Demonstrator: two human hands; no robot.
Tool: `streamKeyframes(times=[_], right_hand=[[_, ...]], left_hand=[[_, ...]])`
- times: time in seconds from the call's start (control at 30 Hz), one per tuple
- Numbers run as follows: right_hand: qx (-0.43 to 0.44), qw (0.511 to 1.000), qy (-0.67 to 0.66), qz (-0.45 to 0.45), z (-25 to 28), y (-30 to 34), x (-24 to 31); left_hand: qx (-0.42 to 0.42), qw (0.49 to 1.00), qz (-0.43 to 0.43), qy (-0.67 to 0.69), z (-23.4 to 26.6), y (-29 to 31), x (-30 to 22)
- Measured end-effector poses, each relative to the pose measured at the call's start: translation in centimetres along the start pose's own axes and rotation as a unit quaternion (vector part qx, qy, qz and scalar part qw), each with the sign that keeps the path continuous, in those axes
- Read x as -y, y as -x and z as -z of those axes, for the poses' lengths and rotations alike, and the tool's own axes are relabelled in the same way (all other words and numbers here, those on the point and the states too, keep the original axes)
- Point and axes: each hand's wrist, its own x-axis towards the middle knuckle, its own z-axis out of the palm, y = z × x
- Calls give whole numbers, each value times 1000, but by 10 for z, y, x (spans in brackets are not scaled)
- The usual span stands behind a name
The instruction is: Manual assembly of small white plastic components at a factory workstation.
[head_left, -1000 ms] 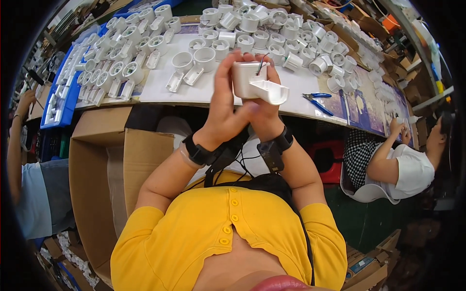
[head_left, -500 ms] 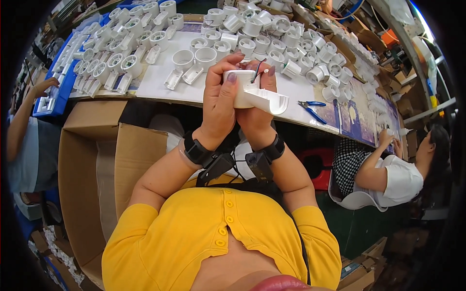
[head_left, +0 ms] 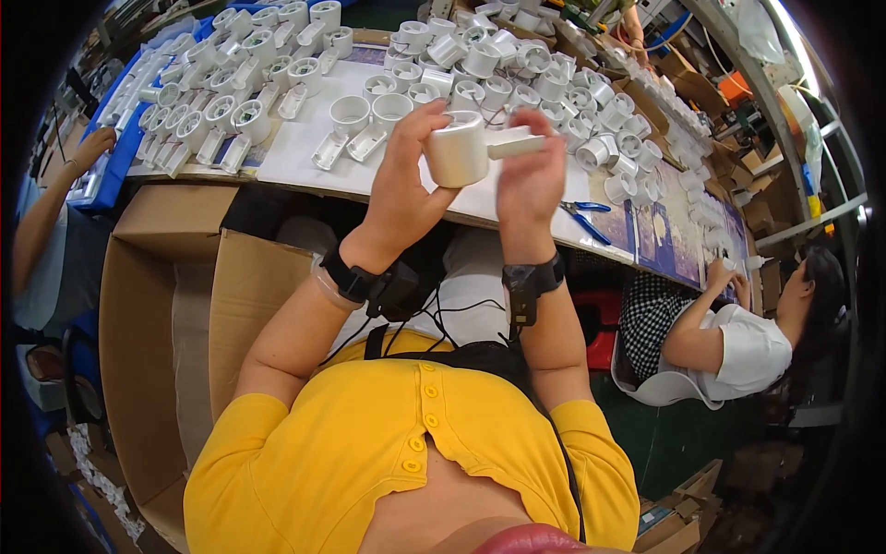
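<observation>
My left hand (head_left: 402,185) is closed round a white plastic housing (head_left: 459,155), a short cylinder with a flat arm sticking out to the right. Its closed, smooth side faces up toward me, above the table's front edge. My right hand (head_left: 532,180), smeared by motion, is beside that arm; whether its fingers grip it I cannot tell. Behind my hands stand two white cup-shaped housings (head_left: 350,114) with trough-like arms pointing toward me. A pair of blue-handled cutters (head_left: 587,220) lies to the right of my right hand.
Rows of white housings (head_left: 221,109) stand at the left of the white-topped table (head_left: 293,171), and a heap of them (head_left: 498,88) covers its back. A blue tray (head_left: 118,148) is far left. An open cardboard box (head_left: 152,369) stands below left. Co-workers sit at both sides.
The housing has turned over, so its open trough and dark wires no longer show. My right hand has moved right and slightly away from my left, which still holds the housing.
</observation>
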Motion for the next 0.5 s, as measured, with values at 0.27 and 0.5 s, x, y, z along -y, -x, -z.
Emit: streamKeyframes(times=[0.27, 0.5], right_hand=[[222, 725, 547, 355, -23, 14, 16], [247, 826, 460, 212, -23, 24, 9]], left_hand=[[26, 971, -132, -197, 14, -3, -8], [44, 988, -100, -108, 13, -3, -22]])
